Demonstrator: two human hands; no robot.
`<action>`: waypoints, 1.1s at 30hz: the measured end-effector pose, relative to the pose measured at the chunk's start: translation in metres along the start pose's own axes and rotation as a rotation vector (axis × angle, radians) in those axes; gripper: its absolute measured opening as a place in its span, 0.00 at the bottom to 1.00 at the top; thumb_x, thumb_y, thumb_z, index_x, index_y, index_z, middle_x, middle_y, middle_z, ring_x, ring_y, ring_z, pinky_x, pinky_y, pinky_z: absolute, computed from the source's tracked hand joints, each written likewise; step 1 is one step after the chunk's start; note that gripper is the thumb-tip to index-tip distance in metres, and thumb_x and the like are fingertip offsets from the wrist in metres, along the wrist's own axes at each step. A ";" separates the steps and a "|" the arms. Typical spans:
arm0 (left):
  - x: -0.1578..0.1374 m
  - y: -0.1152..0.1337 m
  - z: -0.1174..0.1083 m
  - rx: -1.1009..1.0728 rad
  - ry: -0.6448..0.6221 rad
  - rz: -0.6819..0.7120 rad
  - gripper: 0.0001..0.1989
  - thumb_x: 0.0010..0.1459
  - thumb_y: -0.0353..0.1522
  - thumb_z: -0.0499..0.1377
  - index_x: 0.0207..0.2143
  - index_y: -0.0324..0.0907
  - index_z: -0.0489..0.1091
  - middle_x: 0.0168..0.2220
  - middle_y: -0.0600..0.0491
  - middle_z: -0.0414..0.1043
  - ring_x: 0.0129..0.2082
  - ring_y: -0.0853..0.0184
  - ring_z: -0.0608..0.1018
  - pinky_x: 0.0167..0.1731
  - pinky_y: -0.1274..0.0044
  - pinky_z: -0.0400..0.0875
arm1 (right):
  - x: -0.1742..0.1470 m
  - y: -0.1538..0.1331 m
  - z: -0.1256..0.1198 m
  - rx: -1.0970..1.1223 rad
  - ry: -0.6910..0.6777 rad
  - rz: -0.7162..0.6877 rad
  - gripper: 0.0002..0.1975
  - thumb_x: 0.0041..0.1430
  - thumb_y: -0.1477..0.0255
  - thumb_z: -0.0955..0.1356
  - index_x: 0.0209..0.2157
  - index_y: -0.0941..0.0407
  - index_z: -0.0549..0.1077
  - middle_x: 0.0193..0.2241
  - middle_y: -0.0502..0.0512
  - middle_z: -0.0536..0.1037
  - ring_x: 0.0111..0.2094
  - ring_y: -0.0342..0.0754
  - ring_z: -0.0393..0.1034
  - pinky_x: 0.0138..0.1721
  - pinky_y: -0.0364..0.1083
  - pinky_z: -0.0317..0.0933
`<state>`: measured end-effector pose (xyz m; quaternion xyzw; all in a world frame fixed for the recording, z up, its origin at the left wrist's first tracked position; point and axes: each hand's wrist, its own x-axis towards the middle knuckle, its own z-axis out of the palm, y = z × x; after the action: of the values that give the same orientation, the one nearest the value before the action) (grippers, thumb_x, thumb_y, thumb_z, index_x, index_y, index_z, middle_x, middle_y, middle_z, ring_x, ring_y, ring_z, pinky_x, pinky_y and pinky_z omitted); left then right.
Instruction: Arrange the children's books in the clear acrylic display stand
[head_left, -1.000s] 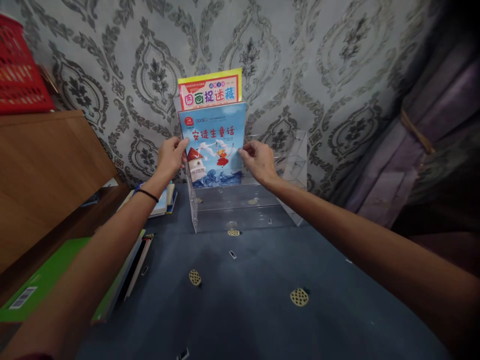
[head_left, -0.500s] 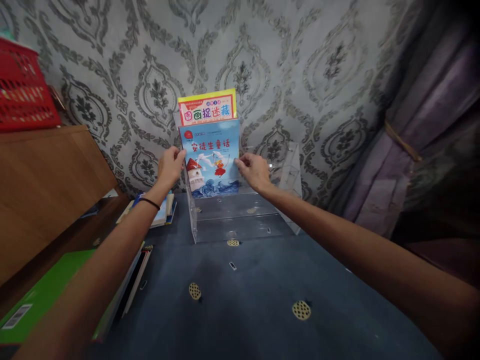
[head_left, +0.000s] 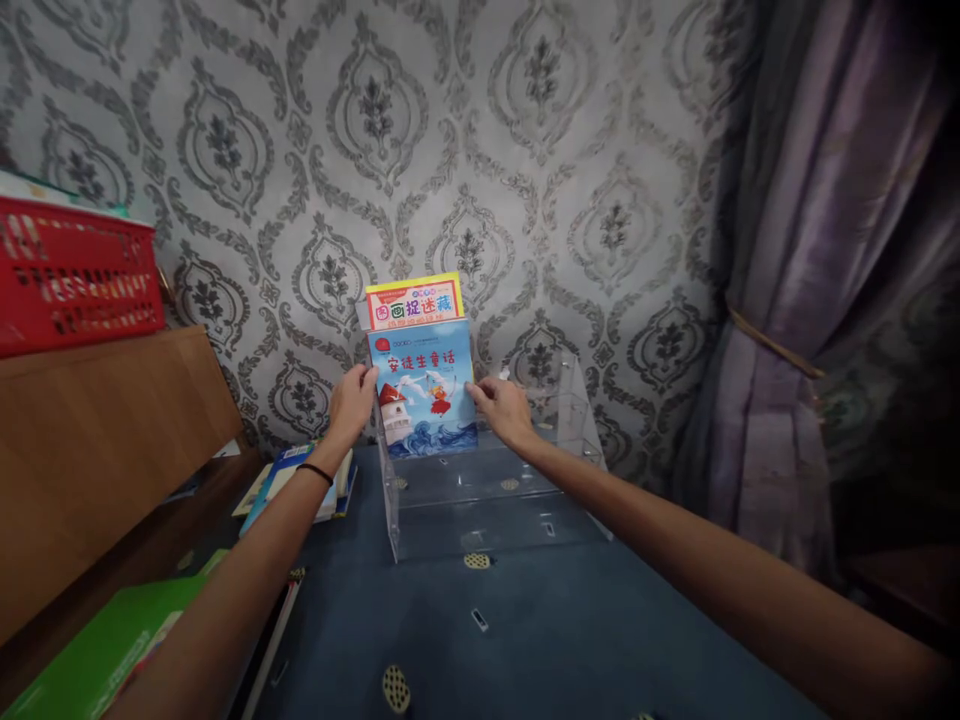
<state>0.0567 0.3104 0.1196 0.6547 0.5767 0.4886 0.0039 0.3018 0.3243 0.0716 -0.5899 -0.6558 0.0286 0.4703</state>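
Note:
A blue picture book (head_left: 424,390) stands upright in the left part of a clear acrylic book rack (head_left: 495,515). My left hand (head_left: 352,405) grips its left edge, thumb and fingers closed together. On the opposite edge, my right hand (head_left: 502,408) pinches the cover near mid-height. Behind it rises a yellow-and-red book (head_left: 414,302), only its top portion showing. The rack's right side has no book in front of its transparent shelves.
Left of the rack lies a small stack of books (head_left: 289,480). A green book (head_left: 97,640) rests nearer, partly behind my left forearm. A red basket (head_left: 82,275) sits on a wooden board (head_left: 112,420). Patterned wallpaper stands behind; a purple curtain (head_left: 795,400) hangs at right.
My view has tilted up and turned left, so the rack and books sit lower in the picture. Both hands still hold the blue book's edges, with its place in the rack little changed.

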 end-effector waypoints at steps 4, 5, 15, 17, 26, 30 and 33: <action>0.000 0.002 0.000 0.029 0.023 0.007 0.15 0.62 0.40 0.51 0.23 0.45 0.60 0.24 0.53 0.68 0.31 0.62 0.73 0.30 0.75 0.63 | 0.001 0.001 -0.001 0.010 -0.013 -0.017 0.16 0.64 0.61 0.65 0.26 0.54 0.75 0.23 0.54 0.78 0.28 0.51 0.73 0.28 0.44 0.53; 0.000 0.002 0.000 0.029 0.025 0.008 0.15 0.62 0.40 0.51 0.23 0.45 0.60 0.24 0.53 0.68 0.31 0.62 0.73 0.30 0.76 0.64 | 0.001 0.001 -0.001 0.012 -0.017 -0.022 0.17 0.64 0.61 0.65 0.26 0.54 0.74 0.22 0.53 0.78 0.28 0.50 0.72 0.28 0.44 0.53; 0.004 -0.008 -0.001 -0.031 -0.010 0.019 0.17 0.61 0.41 0.52 0.24 0.42 0.65 0.24 0.53 0.70 0.31 0.63 0.75 0.31 0.77 0.69 | -0.001 0.001 -0.003 0.010 -0.046 -0.045 0.18 0.66 0.61 0.64 0.27 0.56 0.76 0.21 0.53 0.78 0.27 0.48 0.71 0.28 0.43 0.53; 0.005 -0.010 -0.002 -0.047 -0.024 0.021 0.17 0.61 0.42 0.52 0.24 0.42 0.66 0.24 0.54 0.70 0.30 0.63 0.76 0.30 0.76 0.69 | -0.002 0.001 -0.003 0.004 -0.052 -0.046 0.18 0.66 0.62 0.64 0.27 0.56 0.76 0.22 0.53 0.78 0.27 0.47 0.72 0.29 0.43 0.53; 0.004 -0.014 -0.005 -0.093 -0.087 0.041 0.17 0.64 0.41 0.50 0.32 0.39 0.71 0.28 0.52 0.74 0.30 0.64 0.77 0.30 0.76 0.72 | -0.005 0.005 -0.004 -0.049 -0.083 -0.041 0.14 0.65 0.64 0.66 0.30 0.56 0.78 0.25 0.52 0.80 0.29 0.47 0.72 0.28 0.42 0.52; 0.000 -0.013 -0.007 -0.039 -0.077 0.084 0.15 0.64 0.38 0.51 0.36 0.39 0.73 0.32 0.50 0.76 0.34 0.63 0.77 0.34 0.75 0.71 | -0.005 0.004 -0.006 -0.071 -0.088 -0.033 0.13 0.65 0.63 0.67 0.33 0.56 0.79 0.28 0.53 0.82 0.31 0.47 0.73 0.28 0.43 0.52; -0.004 -0.010 -0.008 0.092 -0.051 0.149 0.14 0.64 0.37 0.51 0.38 0.40 0.74 0.33 0.49 0.77 0.36 0.62 0.77 0.37 0.75 0.70 | -0.007 0.002 -0.007 -0.089 -0.079 -0.037 0.11 0.65 0.65 0.67 0.37 0.55 0.80 0.32 0.54 0.83 0.33 0.48 0.74 0.29 0.42 0.54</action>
<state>0.0450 0.3064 0.1157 0.7074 0.5480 0.4439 -0.0479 0.3067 0.3155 0.0703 -0.5966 -0.6851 0.0141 0.4178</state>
